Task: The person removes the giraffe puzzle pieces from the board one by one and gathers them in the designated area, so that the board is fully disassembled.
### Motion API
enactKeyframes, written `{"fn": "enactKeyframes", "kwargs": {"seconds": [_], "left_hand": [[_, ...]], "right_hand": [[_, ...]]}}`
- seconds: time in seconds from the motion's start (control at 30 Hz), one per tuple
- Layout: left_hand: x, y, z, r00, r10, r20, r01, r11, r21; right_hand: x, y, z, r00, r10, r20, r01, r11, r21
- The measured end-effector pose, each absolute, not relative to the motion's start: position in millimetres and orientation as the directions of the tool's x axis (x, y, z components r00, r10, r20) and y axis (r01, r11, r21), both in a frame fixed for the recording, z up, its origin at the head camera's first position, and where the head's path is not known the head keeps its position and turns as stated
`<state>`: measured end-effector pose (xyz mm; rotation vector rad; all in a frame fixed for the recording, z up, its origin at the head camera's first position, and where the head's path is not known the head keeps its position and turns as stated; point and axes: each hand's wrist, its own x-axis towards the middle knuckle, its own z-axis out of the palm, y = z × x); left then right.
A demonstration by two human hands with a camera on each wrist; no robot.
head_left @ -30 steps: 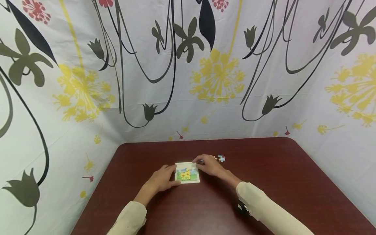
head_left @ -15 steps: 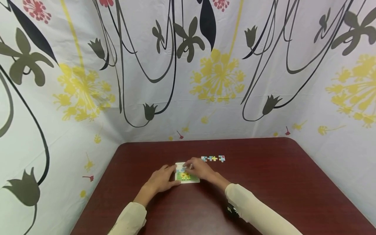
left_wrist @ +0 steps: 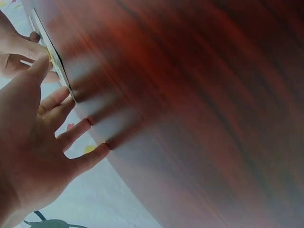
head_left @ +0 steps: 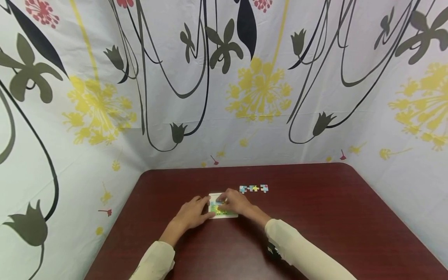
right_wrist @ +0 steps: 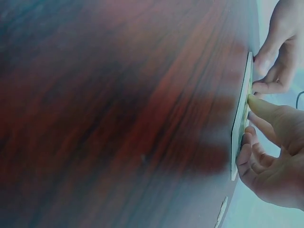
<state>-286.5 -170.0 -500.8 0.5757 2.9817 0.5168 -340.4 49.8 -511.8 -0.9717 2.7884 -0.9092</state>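
Note:
A small jigsaw puzzle in a pale tray [head_left: 229, 215], with a yellow giraffe on green and blue, lies on the table. My left hand [head_left: 190, 213] rests at its left side, fingers spread, thumb by the lower left corner. In the left wrist view the left hand's fingertips reach the tray edge and tabletop. Over the puzzle is my right hand [head_left: 236, 200], covering much of the picture. The right wrist view shows its thumb and bent fingers [right_wrist: 259, 126] touching the tray's face; I cannot tell whether they pinch a piece.
Three loose jigsaw pieces stand in a row behind the tray on its right: a blue one [head_left: 243, 189], a yellow one [head_left: 254, 188] and another blue one [head_left: 264, 188]. The dark red table [head_left: 315, 217] meets a flower-printed cloth [head_left: 245, 147] at its far edge.
My right hand has moved left and down from the tray's upper right corner onto the picture, uncovering the loose row's left pieces. Its fingers now lie lower over the giraffe. My left hand stays put.

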Motion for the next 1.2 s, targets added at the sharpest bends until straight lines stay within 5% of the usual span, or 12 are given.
{"fn": "enactKeyframes", "kwargs": {"seconds": [0.4, 1.2], "left_hand": [[-288.6, -165.6, -506.7, -0.930, 0.365, 0.052, 0.364, 0.886, 0.286], [-292.1, -166.2, -506.4, -0.926, 0.374, 0.046, 0.370, 0.884, 0.286]], "right_hand": [[-333.6, 49.6, -510.5, -0.810, -0.562, 0.166, -0.560, 0.660, -0.501], [-339.4, 52.7, -515.9, -0.792, -0.559, 0.245, -0.560, 0.507, -0.655]]}}
